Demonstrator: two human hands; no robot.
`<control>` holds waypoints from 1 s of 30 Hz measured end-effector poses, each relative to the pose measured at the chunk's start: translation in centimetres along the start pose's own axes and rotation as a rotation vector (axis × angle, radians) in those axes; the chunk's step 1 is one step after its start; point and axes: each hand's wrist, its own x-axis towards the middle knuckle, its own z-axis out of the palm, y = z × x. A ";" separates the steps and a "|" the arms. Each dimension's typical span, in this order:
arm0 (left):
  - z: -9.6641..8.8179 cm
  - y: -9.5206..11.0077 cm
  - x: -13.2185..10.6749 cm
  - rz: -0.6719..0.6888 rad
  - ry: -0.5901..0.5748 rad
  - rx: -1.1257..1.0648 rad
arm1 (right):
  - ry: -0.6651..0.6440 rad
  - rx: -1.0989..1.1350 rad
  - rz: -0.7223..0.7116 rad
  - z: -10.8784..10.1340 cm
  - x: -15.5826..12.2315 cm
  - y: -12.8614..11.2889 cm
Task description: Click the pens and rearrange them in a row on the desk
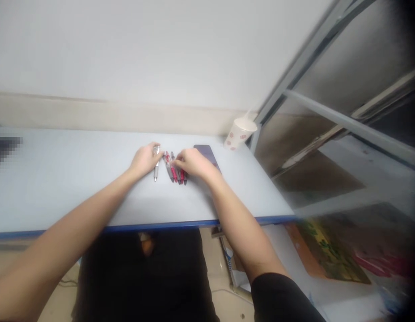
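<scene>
Between the thumb and fingers of my left hand (145, 158) is a silver-white pen (156, 172), its tip pointing toward me on the table. Just right of it lies a row of several red and grey pens (174, 172), side by side and slightly slanted. My right hand (191, 162) is bent over the right part of this row, with thumb and fingertips closed at the pens. Which pen those fingertips grip is partly hidden by the hand. A dark phone (207, 153) lies flat behind my right hand, partly covered by it.
A white paper cup (240, 133) with red prints stands at the table's back right corner. The pale table (76, 179) has a blue front edge and meets a wall. A metal frame (284, 94) rises along the right side. A dark blurred object lies at far left.
</scene>
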 end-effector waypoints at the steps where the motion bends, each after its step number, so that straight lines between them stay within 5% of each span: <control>1: 0.0 0.0 -0.1 0.007 0.002 0.005 | 0.001 -0.012 0.000 0.0 0.0 -0.1; 8: -0.2 -0.2 -0.1 0.006 -0.008 -0.108 | 0.019 0.056 0.053 1.0 0.4 -0.5; 25: -0.9 -0.2 -0.4 -0.030 0.052 -0.228 | 0.106 0.047 -0.110 1.0 0.7 0.4; 30: -1.2 0.0 -0.5 -0.084 0.081 -0.242 | -0.002 0.058 -0.121 1.0 1.0 0.9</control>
